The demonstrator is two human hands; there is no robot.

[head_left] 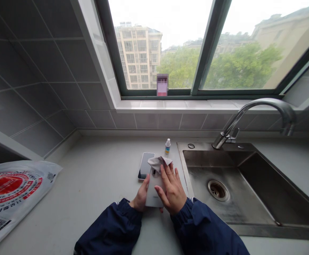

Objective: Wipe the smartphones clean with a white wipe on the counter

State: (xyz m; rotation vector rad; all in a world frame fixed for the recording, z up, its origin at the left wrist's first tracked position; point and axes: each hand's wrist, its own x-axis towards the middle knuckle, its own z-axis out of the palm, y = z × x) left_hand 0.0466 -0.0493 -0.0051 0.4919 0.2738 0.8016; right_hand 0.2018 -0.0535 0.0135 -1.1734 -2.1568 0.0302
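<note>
A white smartphone (153, 193) is back side up, its dark camera bump near the top. My left hand (141, 194) grips it from the left edge, with a fingertip showing past its lower right side. My right hand (172, 188) presses a light grey cloth (156, 162) against the upper part of the phone's back, fingers stretched over the cloth and thumb toward the phone. Behind the left edge of the cloth a second phone (144, 164) lies on the counter with its dark screen up. Just beyond the cloth stands a small white-capped bottle (167, 146).
To the right, a steel sink (182, 166) is set into the white counter (103, 170), with a curved chrome faucet (235, 120) behind it. A printed white plastic bag (18, 191) lies at the left. The window (156, 97) is at the back, above a tiled ledge.
</note>
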